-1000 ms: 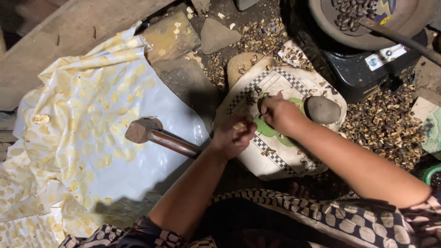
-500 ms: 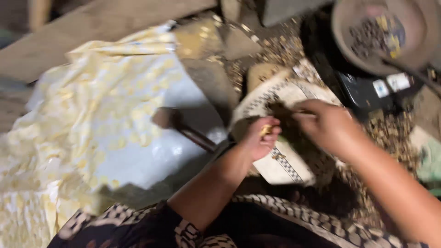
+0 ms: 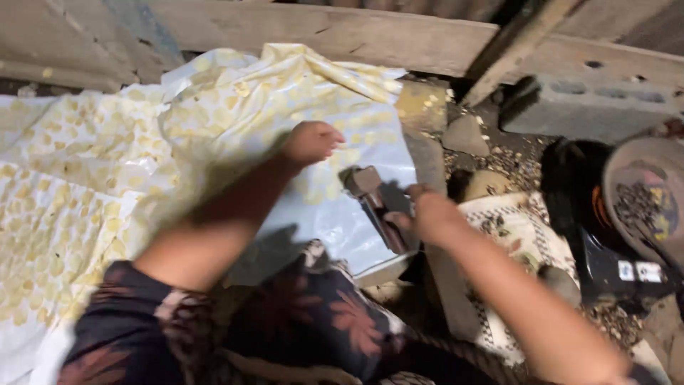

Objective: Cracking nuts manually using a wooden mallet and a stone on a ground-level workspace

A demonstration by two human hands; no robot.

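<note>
Beside the white sheet (image 3: 335, 214), the mallet (image 3: 374, 203) lies head-away, its handle toward the right hand (image 3: 427, 214).

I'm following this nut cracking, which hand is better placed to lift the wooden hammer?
Right. The right hand is already on the hammer handle; the left hand reaches out over the plastic sheet.

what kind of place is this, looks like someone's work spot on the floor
Probably a rough home workshop for shelling nuts or seeds by hand, set low on the ground: a white sheet spread with pale kernels, a wooden mallet at the right hand, and broken shells littering the ground by bare planks.
</note>
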